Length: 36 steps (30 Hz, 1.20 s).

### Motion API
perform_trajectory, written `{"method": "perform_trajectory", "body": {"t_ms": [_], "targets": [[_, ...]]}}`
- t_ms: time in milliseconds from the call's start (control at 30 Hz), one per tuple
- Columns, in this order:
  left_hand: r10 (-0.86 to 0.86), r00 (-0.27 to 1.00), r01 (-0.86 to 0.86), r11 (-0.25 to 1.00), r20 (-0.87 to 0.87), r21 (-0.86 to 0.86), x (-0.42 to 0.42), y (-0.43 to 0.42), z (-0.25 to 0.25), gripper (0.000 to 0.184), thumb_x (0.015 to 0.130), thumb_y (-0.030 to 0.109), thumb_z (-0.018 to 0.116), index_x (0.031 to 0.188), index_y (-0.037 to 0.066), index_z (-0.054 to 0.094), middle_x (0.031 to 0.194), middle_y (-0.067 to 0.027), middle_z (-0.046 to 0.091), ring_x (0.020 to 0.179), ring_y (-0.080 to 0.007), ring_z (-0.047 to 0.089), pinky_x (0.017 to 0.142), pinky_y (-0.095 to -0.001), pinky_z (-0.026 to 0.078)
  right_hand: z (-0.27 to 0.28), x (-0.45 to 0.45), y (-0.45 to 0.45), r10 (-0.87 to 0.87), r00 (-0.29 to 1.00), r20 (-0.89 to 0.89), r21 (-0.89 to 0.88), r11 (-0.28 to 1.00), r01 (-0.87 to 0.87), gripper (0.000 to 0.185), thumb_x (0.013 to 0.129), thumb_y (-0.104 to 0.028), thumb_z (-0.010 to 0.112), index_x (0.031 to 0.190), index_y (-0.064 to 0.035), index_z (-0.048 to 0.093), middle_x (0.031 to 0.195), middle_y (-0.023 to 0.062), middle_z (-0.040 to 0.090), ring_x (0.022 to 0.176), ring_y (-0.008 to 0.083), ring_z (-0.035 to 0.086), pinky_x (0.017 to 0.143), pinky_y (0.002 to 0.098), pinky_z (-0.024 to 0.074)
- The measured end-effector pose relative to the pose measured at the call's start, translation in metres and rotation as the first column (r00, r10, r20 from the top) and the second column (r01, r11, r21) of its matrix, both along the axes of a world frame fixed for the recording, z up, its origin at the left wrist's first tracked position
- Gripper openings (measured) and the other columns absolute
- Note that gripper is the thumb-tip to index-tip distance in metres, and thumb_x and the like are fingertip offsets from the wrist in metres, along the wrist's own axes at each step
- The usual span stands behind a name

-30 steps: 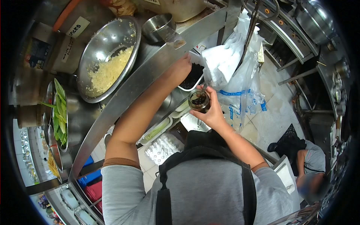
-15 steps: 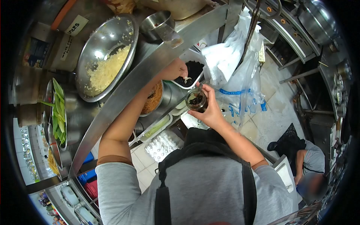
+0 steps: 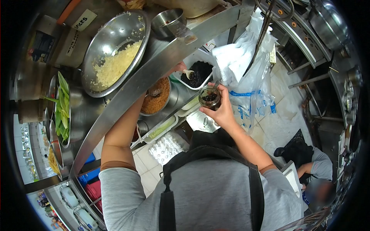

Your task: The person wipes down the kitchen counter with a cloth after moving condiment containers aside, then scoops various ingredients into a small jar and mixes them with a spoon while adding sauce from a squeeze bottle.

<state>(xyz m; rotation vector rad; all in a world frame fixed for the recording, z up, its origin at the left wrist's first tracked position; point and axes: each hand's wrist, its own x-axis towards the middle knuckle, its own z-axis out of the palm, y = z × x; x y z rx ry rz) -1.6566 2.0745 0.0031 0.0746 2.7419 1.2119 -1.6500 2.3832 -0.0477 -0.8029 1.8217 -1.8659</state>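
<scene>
My left hand point(image 3: 179, 68) is closed on a pale spoon point(image 3: 188, 73), partly hidden behind the steel shelf edge. The bowl of that spoon rests at the black, moist-looking food point(image 3: 199, 74) in a white rectangular tub point(image 3: 189, 92). Just below the tub, my right hand point(image 3: 222, 107) wraps around a small glass jar point(image 3: 209, 98). Dark bits lie inside the jar, and a metal spoon handle point(image 3: 216, 83) sticks out of its mouth against my fingers. A metal pan of orange-brown crumbs point(image 3: 158, 96), with a spoon in it, sits beside my left forearm.
The steel shelf edge point(image 3: 127, 90) crosses over my left arm. On the shelf stand a steel bowl point(image 3: 90, 77) of chopped yellowish food and a metal pot point(image 3: 169, 21). White plastic bags point(image 3: 239, 63) hang right of the tub. Another person point(image 3: 322, 165) is low at the right.
My left hand has drawn back up and left, further behind the shelf edge, so more of the pale spoon shows. The jar in my right hand sits slightly further right; the view has shifted a little.
</scene>
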Motion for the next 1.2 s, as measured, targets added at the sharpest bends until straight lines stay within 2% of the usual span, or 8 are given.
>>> {"method": "perform_trajectory", "body": {"t_ms": [133, 433, 567, 633, 733, 967, 1167, 1200], "targets": [[0.083, 0.987, -0.108, 0.978, 0.14, 0.18, 0.0, -0.032, -0.035, 0.019, 0.095, 0.019, 0.065, 0.1, 0.003, 0.073, 0.09, -0.0004, 0.07, 0.087, -0.0101, 0.061, 0.082, -0.0272, 0.047, 0.005, -0.001, -0.001, -0.016, 1.0, 0.002, 0.044, 0.999, 0.016, 0.092, 0.07, -0.009, 0.09, 0.139, 0.0, 0.029, 0.14, 0.0212, 0.048, 0.129, 0.028, 0.053, 0.108, 0.0371, 0.0435], [0.222, 0.971, -0.207, 0.966, 0.086, -0.153, 0.027, 0.031, 0.066, 0.02, 0.096, 0.023, 0.068, 0.1, 0.005, 0.073, 0.095, -0.0009, 0.069, 0.096, -0.0112, 0.06, 0.089, -0.0274, 0.046, -0.004, -0.004, -0.008, -0.13, 0.99, -0.049, 0.091, 0.987, 0.134, 0.094, 0.066, -0.015, 0.092, 0.138, 0.0019, 0.035, 0.132, 0.0221, 0.048, 0.124, 0.032, 0.053, 0.106, 0.0396, 0.0428], [0.103, 0.99, -0.086, 0.982, -0.099, 0.171, 0.04, 0.088, 0.075, 0.009, 0.09, 0.016, 0.069, 0.091, 0.009, 0.073, 0.091, -0.0021, 0.063, 0.099, -0.017, 0.056, 0.093, -0.0342, 0.043, -0.001, -0.003, -0.007, -0.099, 0.986, -0.13, 0.136, 0.984, 0.117, 0.095, 0.067, -0.012, 0.093, 0.139, -0.0007, 0.031, 0.141, 0.0194, 0.048, 0.126, 0.0268, 0.054, 0.107, 0.038, 0.0436], [-0.236, 0.939, 0.036, 0.79, -0.25, -0.612, 0.048, 0.122, 0.093, 0.005, 0.084, 0.013, 0.069, 0.087, 0.01, 0.072, 0.088, -0.0016, 0.06, 0.096, -0.0213, 0.055, 0.094, -0.0407, 0.04, -0.007, -0.003, -0.009, -0.09, 0.988, -0.129, 0.046, 0.994, 0.097, 0.095, 0.067, -0.009, 0.092, 0.14, -0.0017, 0.031, 0.137, 0.0169, 0.049, 0.125, 0.026, 0.053, 0.107, 0.038, 0.0438], [-0.396, 0.877, 0.046, 0.633, -0.271, -0.773, 0.053, 0.146, 0.094, 0.002, 0.082, 0.013, 0.069, 0.083, 0.012, 0.07, 0.085, -0.0001, 0.058, 0.095, -0.0222, 0.055, 0.094, -0.0441, 0.037, -0.009, 0.0, -0.008, -0.115, 0.986, -0.12, 0.01, 0.993, 0.117, 0.095, 0.065, -0.008, 0.092, 0.14, -0.0012, 0.033, 0.132, 0.0169, 0.049, 0.123, 0.0278, 0.054, 0.106, 0.0383, 0.0442], [-0.274, 0.887, -0.072, 0.712, -0.371, -0.698, 0.062, 0.142, 0.11, 0.003, 0.085, 0.014, 0.068, 0.083, 0.012, 0.069, 0.086, -0.0025, 0.059, 0.093, -0.0231, 0.056, 0.09, -0.0446, 0.04, -0.011, -0.001, -0.011, -0.118, 0.986, -0.121, -0.051, 0.992, 0.112, 0.094, 0.065, -0.008, 0.091, 0.139, 0.0001, 0.033, 0.135, 0.0192, 0.047, 0.124, 0.03, 0.054, 0.107, 0.0385, 0.0437], [0.282, 0.914, -0.356, 0.902, -0.293, -0.242, 0.044, 0.109, 0.094, 0.011, 0.091, 0.014, 0.064, 0.089, 0.005, 0.068, 0.087, -0.0086, 0.062, 0.093, -0.0306, 0.059, 0.076, -0.0373, 0.048, -0.016, 0.001, -0.008, -0.083, 0.996, -0.043, -0.07, 0.994, 0.08, 0.093, 0.067, -0.007, 0.091, 0.14, -0.0007, 0.032, 0.139, 0.0195, 0.046, 0.129, 0.0297, 0.052, 0.11, 0.0381, 0.0416], [0.131, 0.923, -0.293, 0.849, -0.361, -0.441, 0.034, 0.104, 0.084, 0.01, 0.089, 0.01, 0.063, 0.085, 0.005, 0.071, 0.085, -0.01, 0.064, 0.095, -0.0294, 0.061, 0.082, -0.0387, 0.047, -0.016, 0.002, -0.007, -0.084, 0.995, -0.043, -0.069, 0.994, 0.081, 0.093, 0.067, -0.007, 0.091, 0.14, -0.0007, 0.032, 0.139, 0.0195, 0.046, 0.129, 0.0297, 0.052, 0.11, 0.0381, 0.0416]]}}
